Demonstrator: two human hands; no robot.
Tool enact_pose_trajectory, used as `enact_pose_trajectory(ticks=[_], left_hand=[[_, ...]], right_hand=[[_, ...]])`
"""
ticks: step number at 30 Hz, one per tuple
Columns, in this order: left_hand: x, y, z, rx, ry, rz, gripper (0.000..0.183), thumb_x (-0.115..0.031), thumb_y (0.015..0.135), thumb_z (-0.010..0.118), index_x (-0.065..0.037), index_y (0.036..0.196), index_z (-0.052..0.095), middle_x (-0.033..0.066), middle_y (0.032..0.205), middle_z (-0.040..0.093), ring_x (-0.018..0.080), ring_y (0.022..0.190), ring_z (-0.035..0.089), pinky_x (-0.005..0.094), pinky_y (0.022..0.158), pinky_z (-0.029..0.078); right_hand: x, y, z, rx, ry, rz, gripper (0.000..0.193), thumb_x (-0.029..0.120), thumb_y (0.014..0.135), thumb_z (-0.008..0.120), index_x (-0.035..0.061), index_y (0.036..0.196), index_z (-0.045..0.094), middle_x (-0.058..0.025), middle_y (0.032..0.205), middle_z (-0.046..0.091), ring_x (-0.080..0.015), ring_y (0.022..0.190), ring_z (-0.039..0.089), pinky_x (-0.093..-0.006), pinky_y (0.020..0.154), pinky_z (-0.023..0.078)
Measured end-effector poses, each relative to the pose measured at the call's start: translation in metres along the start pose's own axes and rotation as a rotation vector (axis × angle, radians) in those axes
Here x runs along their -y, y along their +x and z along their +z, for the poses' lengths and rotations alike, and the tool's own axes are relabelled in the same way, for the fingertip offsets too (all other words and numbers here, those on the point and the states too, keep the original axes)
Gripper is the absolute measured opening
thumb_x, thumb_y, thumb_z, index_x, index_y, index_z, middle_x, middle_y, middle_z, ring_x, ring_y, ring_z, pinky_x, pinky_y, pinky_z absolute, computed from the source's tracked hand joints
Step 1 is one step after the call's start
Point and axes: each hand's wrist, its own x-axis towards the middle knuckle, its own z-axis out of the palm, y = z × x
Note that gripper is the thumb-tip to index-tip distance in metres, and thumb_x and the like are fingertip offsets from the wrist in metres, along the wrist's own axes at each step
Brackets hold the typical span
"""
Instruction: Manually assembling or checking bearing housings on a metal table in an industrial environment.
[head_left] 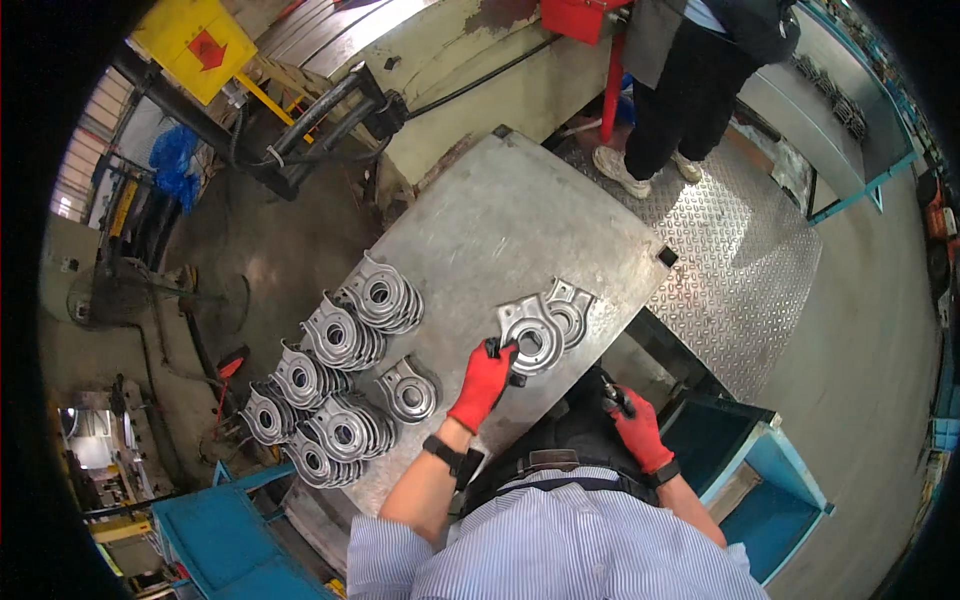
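Observation:
My left hand, in a red glove with dark fingertips, is closed on the near-left edge of a stamped metal bracket with a round central hole. A second bracket lies just behind it on the metal table, partly covered by the held one. Off the table's near edge, my right hand, also in a red glove, is closed round a small dark object with a shiny tip; its kind is too small to tell. Left of my left hand lies a single bracket.
Several stacks of brackets stand along the table's left side. A blue metal bin is at my right, a blue cabinet at lower left. Beyond the table, a person stands on a tread-plate platform. A machine arm rises at far left.

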Motion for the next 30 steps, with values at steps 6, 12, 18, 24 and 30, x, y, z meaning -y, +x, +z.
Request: enact_pose_trajectory(ticks=[6, 12, 18, 24, 30], left_hand=[[0.061, -0.032, -0.002, -0.041, -0.363, -0.062, 0.01, -0.009, 0.091, 0.054, 0.001, 0.093, 0.053, 0.0041, 0.081, 0.056, 0.0167, 0.065, 0.057, 0.0333, 0.062, 0.057], [0.04, -0.034, 0.02, 0.013, -0.095, -0.086, 0.017, -0.013, 0.088, 0.059, 0.004, 0.09, 0.056, 0.0082, 0.077, 0.061, 0.0155, 0.063, 0.059, 0.031, 0.056, 0.052], [0.042, -0.03, 0.028, -0.047, -0.008, -0.117, 0.019, -0.012, 0.086, 0.06, 0.007, 0.088, 0.057, 0.011, 0.072, 0.062, 0.0187, 0.06, 0.065, 0.0326, 0.047, 0.052], [0.035, -0.032, 0.034, -0.115, 0.021, -0.096, 0.02, -0.012, 0.08, 0.064, 0.006, 0.087, 0.058, 0.013, 0.07, 0.063, 0.0235, 0.06, 0.066, 0.0352, 0.046, 0.053], [0.034, -0.031, 0.036, -0.148, 0.028, -0.185, 0.023, -0.016, 0.077, 0.067, 0.006, 0.083, 0.061, 0.0177, 0.071, 0.065, 0.0256, 0.064, 0.067, 0.0374, 0.053, 0.052]], right_hand=[[0.014, -0.002, 0.024, 0.209, -0.161, -0.13, 0.037, 0.013, 0.077, 0.065, 0.0073, 0.113, 0.058, -0.0155, 0.103, 0.063, -0.0333, 0.097, 0.06, -0.0386, 0.081, 0.048], [-0.008, -0.002, 0.038, 0.188, -0.362, -0.155, 0.04, 0.018, 0.077, 0.064, 0.0072, 0.115, 0.056, -0.0154, 0.106, 0.061, -0.0349, 0.096, 0.059, -0.0422, 0.08, 0.048], [-0.012, -0.001, 0.051, 0.123, -0.398, -0.132, 0.042, 0.019, 0.077, 0.064, 0.0053, 0.115, 0.054, -0.016, 0.106, 0.061, -0.0353, 0.097, 0.058, -0.0421, 0.081, 0.048], [-0.017, -0.003, 0.055, 0.147, -0.415, -0.084, 0.04, 0.02, 0.077, 0.063, 0.0065, 0.113, 0.052, -0.0159, 0.102, 0.06, -0.0335, 0.095, 0.058, -0.0433, 0.078, 0.048], [-0.023, -0.001, 0.06, 0.123, -0.448, -0.103, 0.039, 0.021, 0.077, 0.063, 0.0061, 0.112, 0.053, -0.0159, 0.1, 0.061, -0.0342, 0.094, 0.059, -0.0435, 0.077, 0.048]])
